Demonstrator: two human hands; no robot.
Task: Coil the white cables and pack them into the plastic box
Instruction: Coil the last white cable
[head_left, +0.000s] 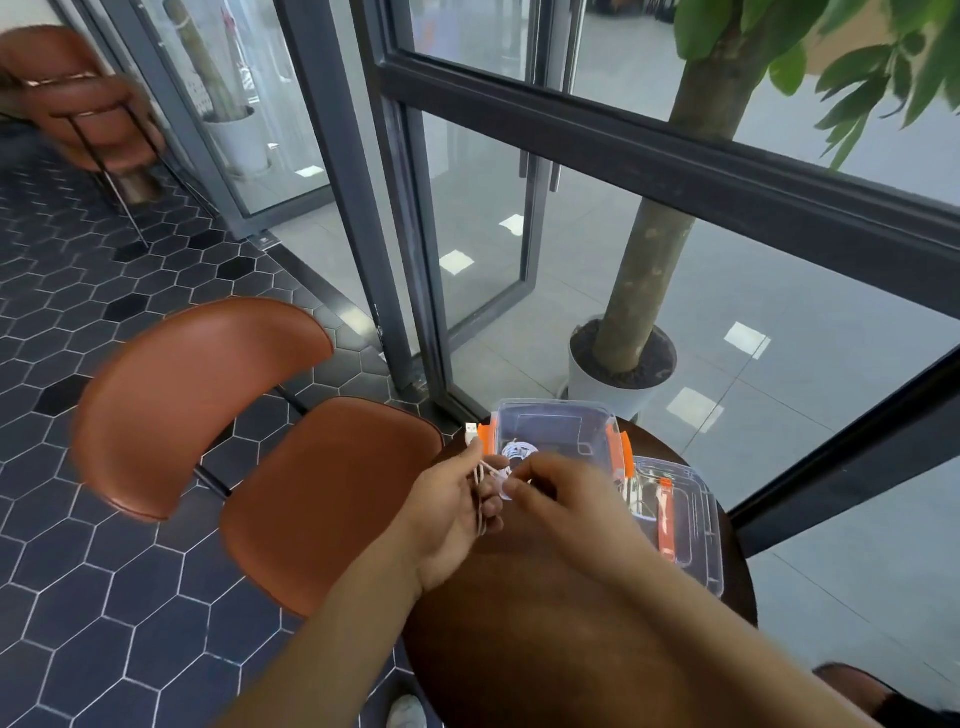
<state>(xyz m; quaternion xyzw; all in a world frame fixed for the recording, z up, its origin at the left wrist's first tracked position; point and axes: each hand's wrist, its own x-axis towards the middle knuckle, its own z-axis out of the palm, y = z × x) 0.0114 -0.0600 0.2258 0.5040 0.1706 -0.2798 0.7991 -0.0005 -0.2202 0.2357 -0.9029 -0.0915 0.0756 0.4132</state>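
A clear plastic box (556, 422) with orange latches stands at the far side of a small round dark table (545, 623). A coiled white cable (519, 450) lies inside it. My left hand (449, 512) grips a bundle of white cable (488, 475) just in front of the box, and the cable's USB plug (471, 432) sticks up above my fingers. My right hand (553, 486) pinches the same cable close beside the left hand. The clear lid (691, 525) with orange latches lies to the right of the box.
A brown chair (249, 415) stands left of the table on dark hexagon floor tiles. Glass walls with dark frames (675, 161) run behind the table. A potted tree (623, 364) stands beyond the glass. Another brown chair (78, 98) is far left.
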